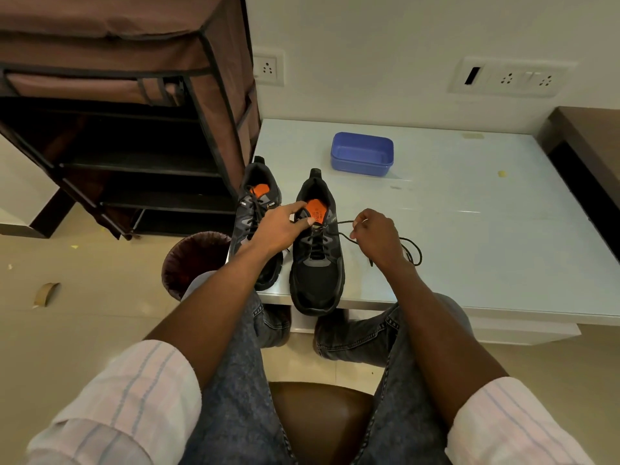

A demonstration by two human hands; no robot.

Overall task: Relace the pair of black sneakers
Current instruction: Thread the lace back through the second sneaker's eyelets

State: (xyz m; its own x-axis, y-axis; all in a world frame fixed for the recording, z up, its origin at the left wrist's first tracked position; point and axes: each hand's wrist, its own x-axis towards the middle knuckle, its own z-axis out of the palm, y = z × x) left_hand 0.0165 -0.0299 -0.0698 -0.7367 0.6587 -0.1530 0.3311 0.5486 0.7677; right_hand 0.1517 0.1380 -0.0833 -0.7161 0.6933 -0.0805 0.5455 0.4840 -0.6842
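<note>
Centre of frame, on the near edge of the desk (469, 213): right sneaker (317, 263) upright, left sneaker (256, 223) just beside it. Left hand (280, 229) curled over the right sneaker's collar, steadying it. Right hand (375, 236) pinching the black lace (411, 251), slack looped on the desk. Probably light, firm-soled; lace limp and thin, best taken near its stiff tip.

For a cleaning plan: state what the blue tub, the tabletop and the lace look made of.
Blue tub: likely plastic, smooth with a moulded rim.
Tabletop: glossy, perhaps glass or laminate; it mirrors light.
Lace: seemingly woven fabric cord, matte black, pinched by the right hand.
</note>
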